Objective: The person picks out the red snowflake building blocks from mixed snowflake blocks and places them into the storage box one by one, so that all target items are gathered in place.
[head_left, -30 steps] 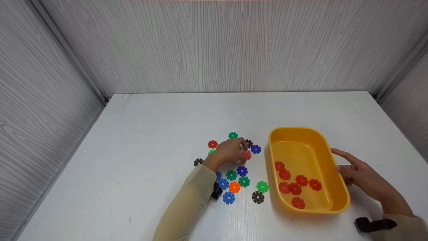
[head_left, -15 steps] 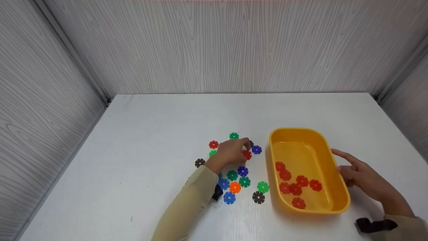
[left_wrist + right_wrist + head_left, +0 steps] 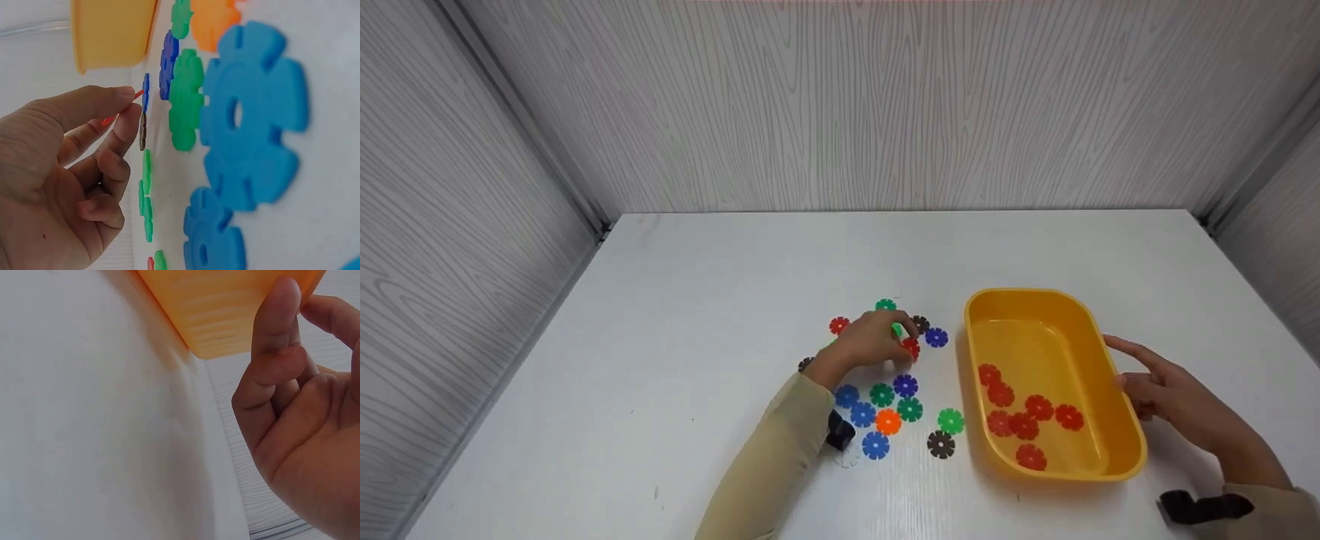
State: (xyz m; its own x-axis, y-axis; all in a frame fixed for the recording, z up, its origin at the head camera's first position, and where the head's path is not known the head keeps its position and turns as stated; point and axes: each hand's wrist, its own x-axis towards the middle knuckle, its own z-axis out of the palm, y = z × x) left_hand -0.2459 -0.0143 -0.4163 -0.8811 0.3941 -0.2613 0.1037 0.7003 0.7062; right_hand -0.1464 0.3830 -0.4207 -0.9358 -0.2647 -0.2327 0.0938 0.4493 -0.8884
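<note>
In the head view my left hand (image 3: 874,339) is over the group of loose discs left of the yellow tray (image 3: 976,435). Thumb and index finger pinch a red snowflake-shaped plastic disc (image 3: 911,349), which shows as a thin red edge (image 3: 139,94) in the left wrist view. Beside that hand lie a brown disc (image 3: 920,325), a dark blue disc (image 3: 937,337) and a green disc (image 3: 886,304). My right hand (image 3: 1174,394) touches the tray's outer right wall with index fingertip and thumb. Its other fingers are bent, apart from the wall (image 3: 225,326).
Several red discs (image 3: 1024,426) lie inside the tray. Nearer on the white table (image 3: 585,420) are blue discs (image 3: 876,445), an orange disc (image 3: 888,421), a light green disc (image 3: 951,421) and a brown disc (image 3: 940,444). Another red disc (image 3: 839,325) lies at the left. Wood-grain panels (image 3: 847,105) enclose the table.
My left hand has shifted slightly left with the pinched red disc. A green disc now shows between its fingers, and a blue one by the wrist shows more. Right hand and tray stay put.
</note>
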